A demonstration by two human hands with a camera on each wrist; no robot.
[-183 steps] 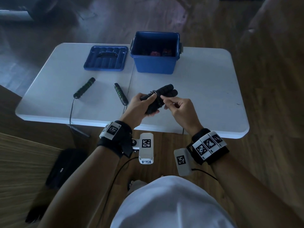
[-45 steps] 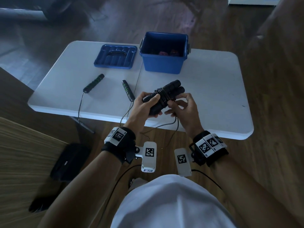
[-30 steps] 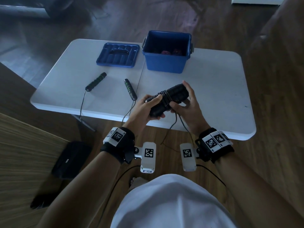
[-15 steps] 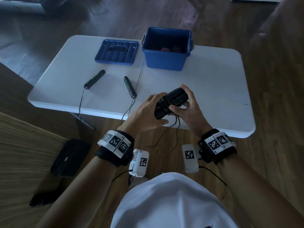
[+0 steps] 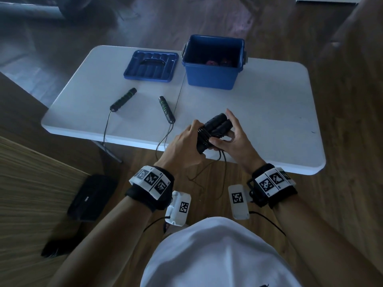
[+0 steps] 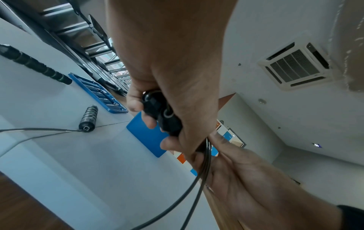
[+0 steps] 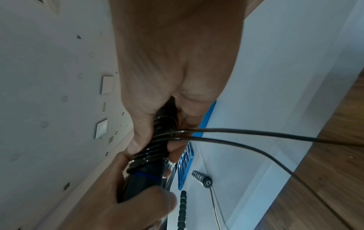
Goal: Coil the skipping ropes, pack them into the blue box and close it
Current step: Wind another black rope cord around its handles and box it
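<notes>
Hands meet over the near edge of the white worktop (image 5: 259, 112), both busy with one black skipping rope. The left hand (image 5: 182, 146) is wrapped around the near end of the two black handles (image 5: 215, 127), which lie side by side as one bundle. The right hand (image 5: 230, 139) holds the bundle from the other side — its thumb and lower fingers (image 5: 219, 141) press against the cord turns, while the index finger stands almost straight past the far end of the handles. Several turns of the black cord (image 7: 155, 149) are wound tightly around the middle of the handles, and two loose strands of it leave the bundle and hang down below the worktop edge toward the wooden floor (image 5: 342, 204).

A second skipping rope is uncoiled on the worktop, to the left of the hands: its two handles with green rings (image 5: 123, 99) and (image 5: 166, 109) lie apart, and their thin cords run over the near edge.

At the far side stands the blue box (image 5: 211, 75), open — something reddish lies at its bottom, too dark to identify. Its blue lid (image 5: 151, 66) rests flat just beside the box, on the left.

A black bag (image 5: 91, 197) lies on the floor under the left forearm.
</notes>
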